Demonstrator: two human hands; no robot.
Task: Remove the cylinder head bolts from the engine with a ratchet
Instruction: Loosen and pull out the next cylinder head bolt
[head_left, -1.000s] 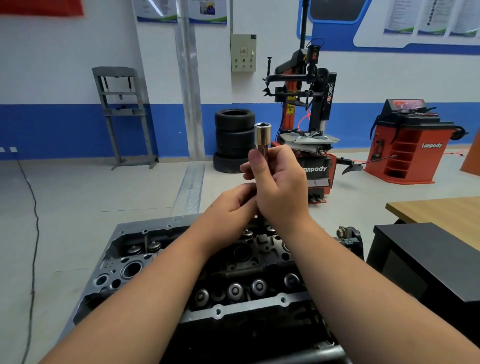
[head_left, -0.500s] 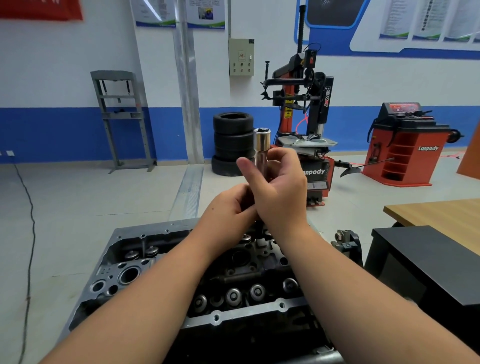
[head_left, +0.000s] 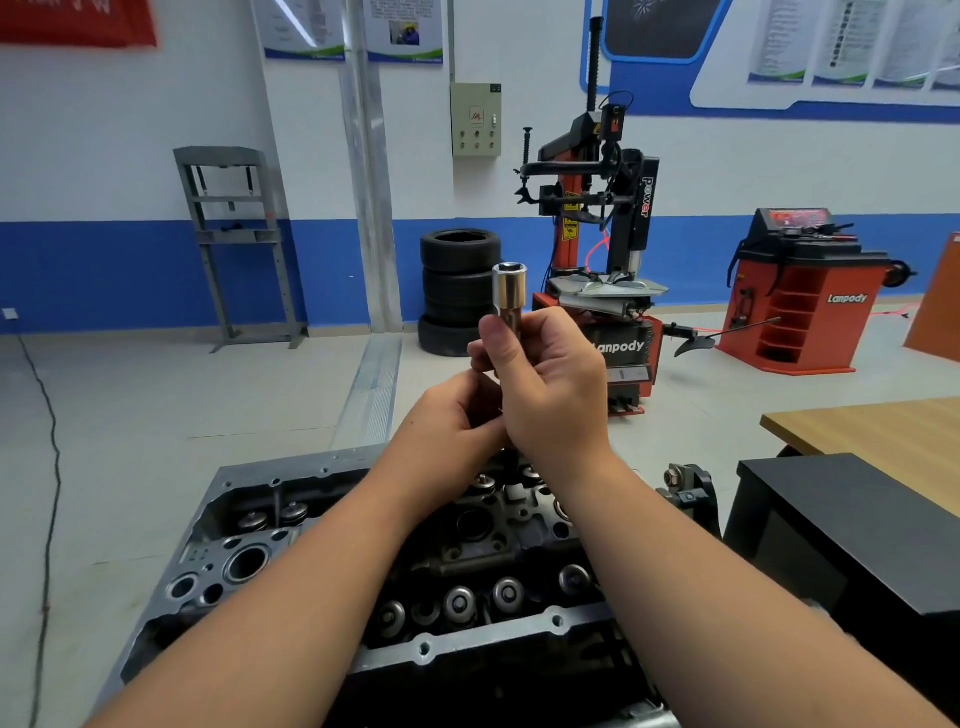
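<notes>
Two bare hands are held up together above the engine (head_left: 363, 545). The right hand (head_left: 553, 384) is curled tight around a shiny metal socket (head_left: 509, 291). The thumb and fingers wrap the lower part of the socket, and its open top sticks up above the hand. The socket stands almost straight up.

The left hand (head_left: 449, 423) is just below and to the left, touching the right hand. Its fingers are curled in around something under the socket, but the right hand hides that part, so I cannot tell what it grips. A thin dark bit of tool shows just under the two hands.

The engine sits low in front of the person, under both arms. Its top is open, with round metal parts in rows and bolt holes along the grey edge. The hands are up in the air, well apart from it.

Behind the hands are a stack of black tires (head_left: 460, 291), a red and black tire machine (head_left: 602, 249) and a red cabinet (head_left: 805, 296). A wooden table (head_left: 883, 436) and a black box (head_left: 857, 530) are on the right.
</notes>
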